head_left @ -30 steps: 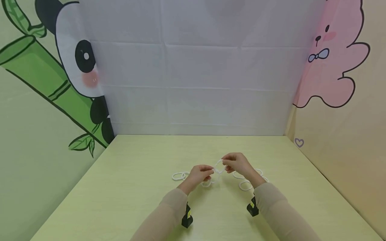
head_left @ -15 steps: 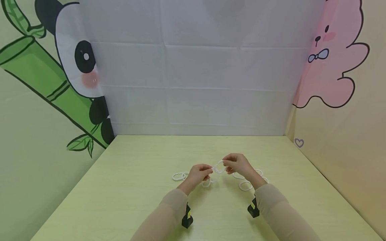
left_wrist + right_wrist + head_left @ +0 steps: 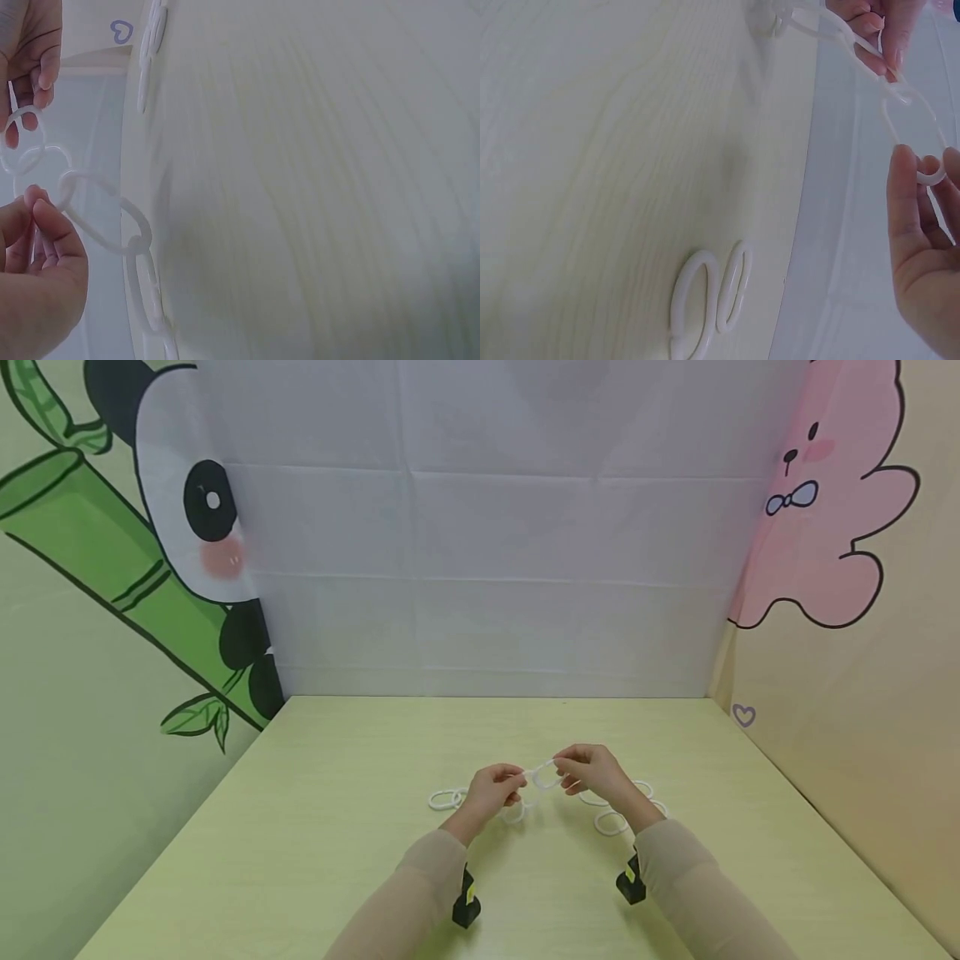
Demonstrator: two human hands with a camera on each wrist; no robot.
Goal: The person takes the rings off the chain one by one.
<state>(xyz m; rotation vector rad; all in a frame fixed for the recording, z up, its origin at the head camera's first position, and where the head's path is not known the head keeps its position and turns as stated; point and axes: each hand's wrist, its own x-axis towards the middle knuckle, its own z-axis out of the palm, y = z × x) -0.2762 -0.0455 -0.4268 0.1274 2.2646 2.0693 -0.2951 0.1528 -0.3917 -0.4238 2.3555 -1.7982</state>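
My left hand (image 3: 491,791) pinches a white oval chain link between thumb and fingertips, over the middle of the table. Across from it, my right hand (image 3: 591,770) pinches the far end of a neighbouring white link (image 3: 886,118). These two links are looped through each other and held up off the table, as the right wrist view shows. From the left hand's link, another link (image 3: 105,186) slopes down to a lower link (image 3: 134,289) near the tabletop. Fingers partly hide the two held links.
On the yellowish table (image 3: 337,860) lie two joined white rings (image 3: 442,808) left of the left hand. Several loose white links (image 3: 678,300) lie under and beside the right forearm. Black wrist devices (image 3: 467,908) hang below both sleeves. A pale sheet (image 3: 487,610) rises behind the table.
My left hand has risen slightly, drawing its link up and lifting the chain below it a little. The right hand has barely moved and still pinches its link.
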